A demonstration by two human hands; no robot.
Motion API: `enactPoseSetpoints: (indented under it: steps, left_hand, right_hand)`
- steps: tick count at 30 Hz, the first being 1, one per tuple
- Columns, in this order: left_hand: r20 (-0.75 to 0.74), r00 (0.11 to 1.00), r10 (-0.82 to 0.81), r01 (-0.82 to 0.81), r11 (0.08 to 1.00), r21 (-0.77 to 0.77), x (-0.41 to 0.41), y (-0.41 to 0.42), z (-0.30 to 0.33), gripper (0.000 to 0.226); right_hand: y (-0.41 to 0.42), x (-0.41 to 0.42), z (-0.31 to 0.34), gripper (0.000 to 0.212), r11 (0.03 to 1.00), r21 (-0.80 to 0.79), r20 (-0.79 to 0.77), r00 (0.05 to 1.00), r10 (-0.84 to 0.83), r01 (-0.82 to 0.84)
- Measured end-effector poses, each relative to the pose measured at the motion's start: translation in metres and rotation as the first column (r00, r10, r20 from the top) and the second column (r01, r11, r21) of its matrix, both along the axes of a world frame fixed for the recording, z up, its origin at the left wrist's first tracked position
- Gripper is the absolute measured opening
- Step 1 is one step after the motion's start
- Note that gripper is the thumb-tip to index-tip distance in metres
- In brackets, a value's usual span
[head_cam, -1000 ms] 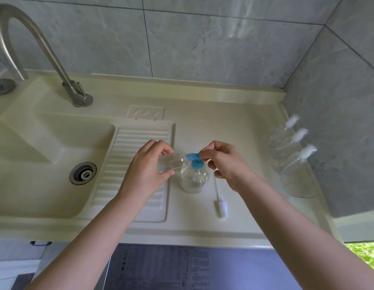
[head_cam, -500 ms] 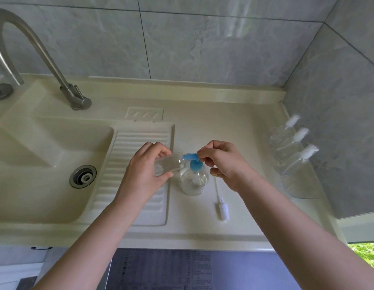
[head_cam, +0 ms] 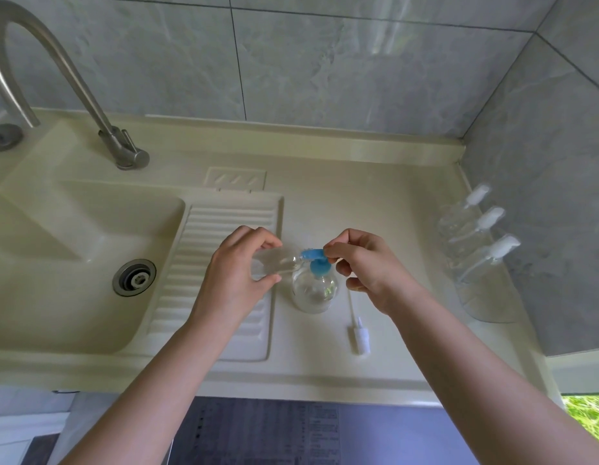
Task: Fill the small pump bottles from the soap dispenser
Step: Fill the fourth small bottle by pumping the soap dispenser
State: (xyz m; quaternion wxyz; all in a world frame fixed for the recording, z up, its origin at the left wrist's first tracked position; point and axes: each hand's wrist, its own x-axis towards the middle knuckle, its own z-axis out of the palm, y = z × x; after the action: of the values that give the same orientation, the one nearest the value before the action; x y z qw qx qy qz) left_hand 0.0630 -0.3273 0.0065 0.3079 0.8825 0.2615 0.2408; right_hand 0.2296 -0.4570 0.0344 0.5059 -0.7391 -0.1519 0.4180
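left hand (head_cam: 236, 273) fingers curled round small clear bottle (head_cam: 274, 263), mouth at blue spout | right hand (head_cam: 365, 263) pinches soap dispenser (head_cam: 313, 290) pump head | mid-counter (head_cam: 375, 203)

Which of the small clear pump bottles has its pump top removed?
The small bottle in the left hand, held sideways at the blue nozzle; the three bottles by the wall keep their white pumps.

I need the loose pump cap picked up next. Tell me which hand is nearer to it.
Right. The right hand is just above and beside the loose pump cap on the counter; the left hand is farther off, beyond the soap dispenser.
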Motion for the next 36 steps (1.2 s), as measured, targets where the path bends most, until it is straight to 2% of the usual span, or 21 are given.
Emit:
enactPoseSetpoints:
  steps: [5,12,17,22,27,32,36]
  left_hand:
    - [0.015,1.000,0.008,-0.007,1.000,-0.015,-0.0011,0.0009,-0.0008,0.048]
    - [0.019,1.000,0.017,-0.016,1.000,-0.023,-0.0008,0.0005,-0.0040,0.048]
    - [0.034,0.999,0.027,-0.026,0.999,-0.034,0.0000,-0.0017,-0.0025,0.049]
    - [0.016,0.999,0.028,-0.028,1.000,-0.008,-0.0016,-0.0040,-0.0001,0.047]
    - [0.029,0.999,0.022,-0.022,1.000,-0.019,0.0003,-0.0026,-0.0003,0.049]
    - [0.017,1.000,0.022,-0.021,1.000,-0.018,0.0011,-0.0010,-0.0025,0.049]
    - [0.013,1.000,0.018,-0.018,1.000,-0.021,0.0014,-0.0012,-0.0041,0.049]
  right_hand:
    - [0.0029,0.0018,0.0010,0.021,1.000,0.024,-0.066,0.998,-0.010,0.012]
    - [0.0042,-0.0013,-0.0012,0.017,1.000,0.003,0.013,1.000,-0.017,0.017]
    - [0.0022,0.0015,0.0027,0.023,0.999,0.031,-0.055,0.998,-0.012,0.013]
    - [-0.0005,-0.0023,-0.0016,0.020,1.000,0.008,-0.010,1.000,0.001,-0.001]
    - [0.0010,0.0002,0.0025,0.021,0.999,0.043,-0.044,0.999,-0.006,0.008]
    - [0.0042,0.0006,0.0003,0.016,1.000,-0.009,0.020,1.000,0.001,-0.001]
    - [0.0035,0.0009,-0.0007,0.017,1.000,0.014,-0.012,1.000,-0.012,0.012]
